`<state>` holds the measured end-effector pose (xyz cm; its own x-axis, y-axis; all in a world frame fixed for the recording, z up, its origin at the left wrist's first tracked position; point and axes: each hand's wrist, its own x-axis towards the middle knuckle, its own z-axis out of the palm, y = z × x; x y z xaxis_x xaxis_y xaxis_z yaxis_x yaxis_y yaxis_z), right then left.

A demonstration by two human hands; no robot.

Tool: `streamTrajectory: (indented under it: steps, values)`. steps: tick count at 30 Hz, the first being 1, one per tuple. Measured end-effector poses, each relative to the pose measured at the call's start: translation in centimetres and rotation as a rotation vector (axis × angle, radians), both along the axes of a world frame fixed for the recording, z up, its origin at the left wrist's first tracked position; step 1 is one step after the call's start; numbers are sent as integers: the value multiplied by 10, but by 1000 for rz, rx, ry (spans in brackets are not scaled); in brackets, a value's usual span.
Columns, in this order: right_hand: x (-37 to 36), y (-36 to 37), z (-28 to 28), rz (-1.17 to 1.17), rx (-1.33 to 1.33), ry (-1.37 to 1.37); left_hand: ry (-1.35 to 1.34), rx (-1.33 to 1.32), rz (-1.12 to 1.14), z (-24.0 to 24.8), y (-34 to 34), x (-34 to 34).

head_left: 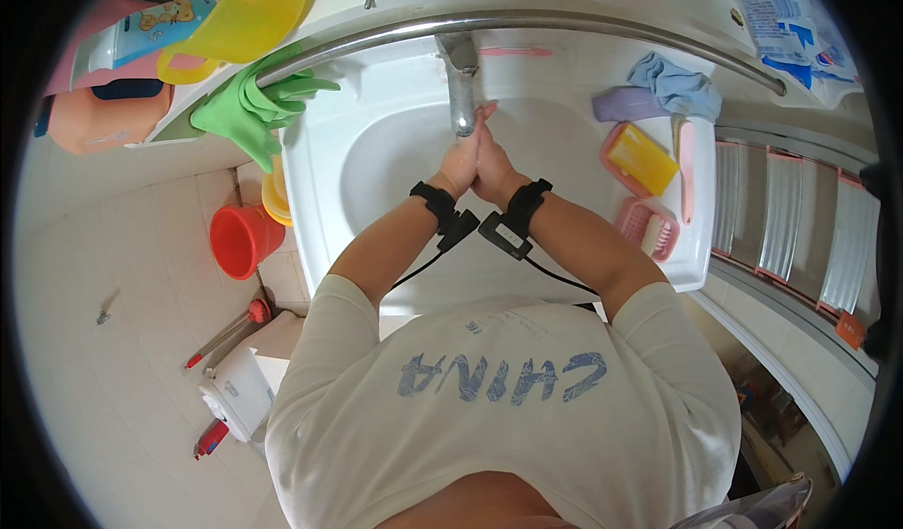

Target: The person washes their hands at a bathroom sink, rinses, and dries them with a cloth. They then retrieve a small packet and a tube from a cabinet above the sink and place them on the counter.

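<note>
My left hand [457, 166] and my right hand [495, 166] press palm to palm over the white washbasin [386, 167], just below the metal faucet [461, 96]. The right fingers stretch out straight past the spout's tip. Those of the left hand lie flat against them and are partly hidden by the spout and the right hand. Nothing shows between the palms, and I cannot make out running water. Each wrist wears a black strap with a small box and a cable.
Right of the bowl lie a blue cloth [679, 87], a purple tube [628, 105], a yellow sponge [641, 157], a pink brush [687, 173] and a pink soap dish [649, 228]. Green gloves [249, 106] hang on the metal rail [564, 19]. A red bucket [243, 240] stands at left.
</note>
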<state>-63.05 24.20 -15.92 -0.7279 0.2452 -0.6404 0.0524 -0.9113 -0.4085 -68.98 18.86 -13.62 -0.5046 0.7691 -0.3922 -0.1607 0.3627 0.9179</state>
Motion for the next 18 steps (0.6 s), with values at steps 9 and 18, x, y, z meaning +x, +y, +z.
streamTrajectory:
  steps: [9,18]
  values:
    - [-14,3,-47,121,322,243,137,58,-80,-42,-11,-9]
    - [-32,-11,-74,11,-293,-46,375,-37,169,-52,-23,-6]
